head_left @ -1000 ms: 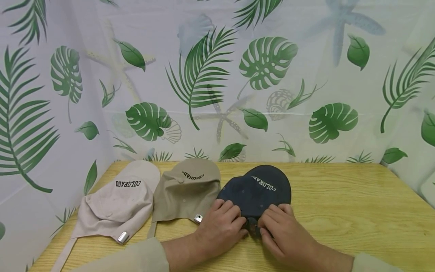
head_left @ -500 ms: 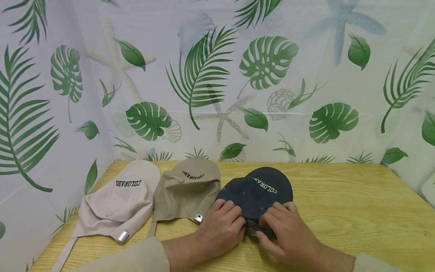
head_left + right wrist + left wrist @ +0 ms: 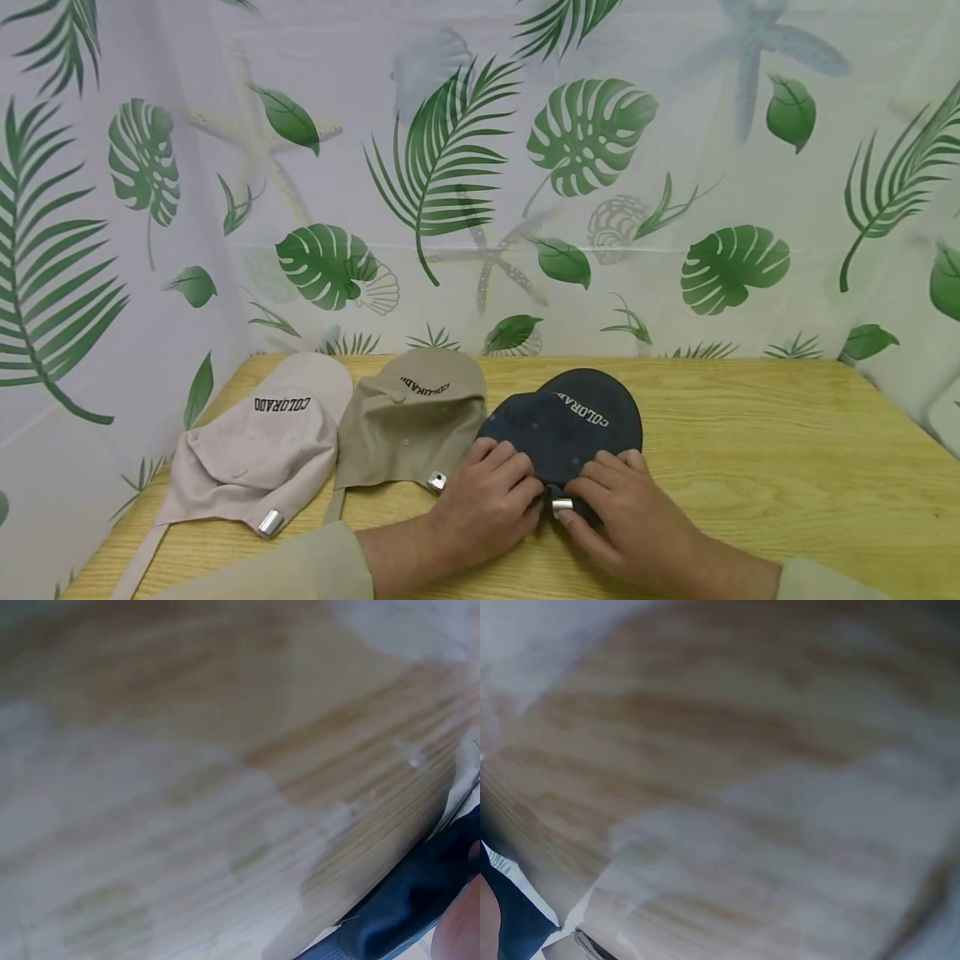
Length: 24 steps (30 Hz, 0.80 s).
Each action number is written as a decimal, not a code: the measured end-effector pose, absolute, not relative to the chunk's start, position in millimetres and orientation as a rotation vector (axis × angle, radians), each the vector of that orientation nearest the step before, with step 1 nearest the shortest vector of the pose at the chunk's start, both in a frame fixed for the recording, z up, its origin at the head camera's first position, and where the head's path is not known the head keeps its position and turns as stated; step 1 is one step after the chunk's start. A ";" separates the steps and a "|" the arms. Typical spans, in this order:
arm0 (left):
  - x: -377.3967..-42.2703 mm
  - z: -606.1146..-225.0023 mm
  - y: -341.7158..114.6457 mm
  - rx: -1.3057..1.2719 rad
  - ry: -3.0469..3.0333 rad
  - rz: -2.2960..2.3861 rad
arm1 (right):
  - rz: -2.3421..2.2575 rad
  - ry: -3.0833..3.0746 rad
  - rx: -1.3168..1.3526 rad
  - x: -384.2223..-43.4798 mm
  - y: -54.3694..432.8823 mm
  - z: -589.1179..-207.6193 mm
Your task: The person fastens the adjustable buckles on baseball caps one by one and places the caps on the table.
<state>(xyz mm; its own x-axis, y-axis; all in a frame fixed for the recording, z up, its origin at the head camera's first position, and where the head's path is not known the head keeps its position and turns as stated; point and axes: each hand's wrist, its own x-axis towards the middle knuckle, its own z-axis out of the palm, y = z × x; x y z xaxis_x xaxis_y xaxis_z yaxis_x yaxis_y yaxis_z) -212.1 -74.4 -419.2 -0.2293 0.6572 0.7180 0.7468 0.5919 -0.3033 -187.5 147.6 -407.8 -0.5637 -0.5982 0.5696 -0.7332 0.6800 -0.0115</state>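
Observation:
A navy baseball cap (image 3: 551, 433) with white COLORADO lettering lies on the table, its brim pointing away from me. My left hand (image 3: 487, 496) holds the near left edge of that cap with curled fingers. At the near right edge, my right hand (image 3: 630, 512) grips the fabric, and its thumb is at a shiny metal buckle (image 3: 562, 505) on the back strap. Part of the strap is hidden by the fingers. In the right wrist view, dark blue cap fabric (image 3: 397, 900) shows beside a finger (image 3: 461, 930). The left wrist view catches only a corner of dark cloth (image 3: 521, 922).
To the left lie a khaki cap (image 3: 412, 425) and a pale pink cap (image 3: 258, 437), both with COLORADO lettering and metal buckles. They rest side by side on the wood-grain table (image 3: 765, 450). A leaf-printed cloth (image 3: 480, 167) hangs behind and at the sides.
The metal buckle has come into clear view between the hands, by the right thumb. The navy cap and right hand shifted slightly and came back; the other caps stay put.

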 end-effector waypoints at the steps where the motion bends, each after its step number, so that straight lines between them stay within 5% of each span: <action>1: -211.7 -419.0 -74.4 -1.124 -1.955 -0.130 | 0.339 -2.366 1.030 -187.6 147.8 -407.9; 24: -209.7 -419.7 -73.5 -1.169 -1.978 -0.125 | 0.328 -2.452 1.078 -187.9 151.2 -408.7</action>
<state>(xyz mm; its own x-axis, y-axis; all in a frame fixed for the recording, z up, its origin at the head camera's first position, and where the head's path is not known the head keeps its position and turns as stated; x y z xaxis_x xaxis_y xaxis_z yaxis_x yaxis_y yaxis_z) -209.7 -73.5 -419.7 -0.2369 0.6875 0.6865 0.7687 0.5647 -0.3003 -187.9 151.2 -408.7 -0.5999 -0.6387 0.4819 -0.7430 0.6681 -0.0394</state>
